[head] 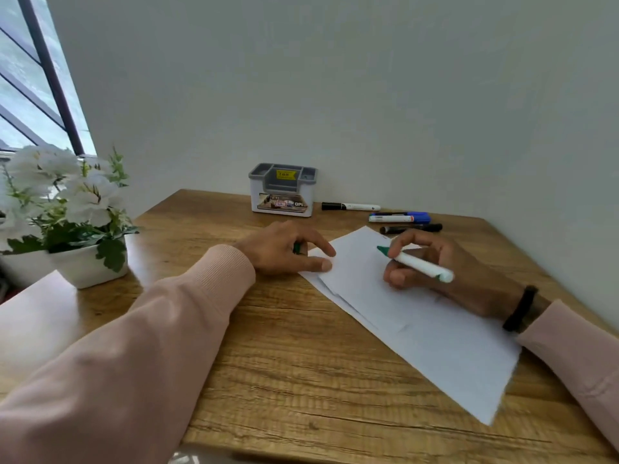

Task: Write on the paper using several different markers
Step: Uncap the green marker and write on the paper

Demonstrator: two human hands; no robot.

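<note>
Paper (418,316) lies at our table's (268,363) centre-right, running from twelve toward five o'clock. We pinch the uncapped green marker (415,262) in our right hand (432,266), tip just over the sheet; our left hand (288,249), at nine o'clock, pins the corner and curls round the green cap (296,248). We judge writing is about to start: next, lower the tip.

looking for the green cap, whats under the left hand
A small green piece, likely the cap, shows under the left hand's curled fingers, beside the paper. Most of it is covered.
</note>
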